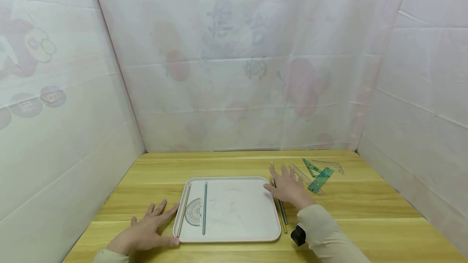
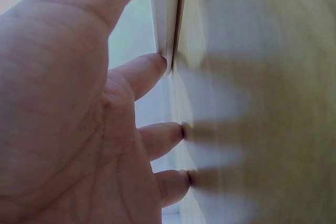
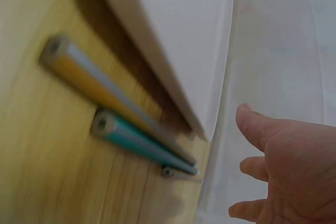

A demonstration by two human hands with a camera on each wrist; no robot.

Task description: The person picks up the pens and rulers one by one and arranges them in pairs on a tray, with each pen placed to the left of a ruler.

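A white tray (image 1: 241,210) lies on the table, holding a clear protractor (image 1: 193,212) between a gold pencil (image 1: 184,210) and a teal pencil (image 1: 205,208). With fingers spread, my left hand (image 1: 148,228) touches the tray's left rim; in the left wrist view a fingertip (image 2: 157,62) meets the edge and other fingertips reach the tabletop. My right hand (image 1: 289,188) is over the tray's right side, its fingers extended and holding nothing. Below it, a yellow pencil (image 3: 100,82) and a green pencil (image 3: 136,140) lie alongside the tray, with another pencil end (image 3: 168,172) beyond them.
Right of my right hand lie a green ruler (image 1: 321,178), a green set square (image 1: 310,167), a clear ruler (image 1: 300,173) and a clear set square (image 1: 338,166), partly overlapping. Pale curtains (image 1: 234,92) enclose the wooden table (image 1: 351,222) at the back and sides.
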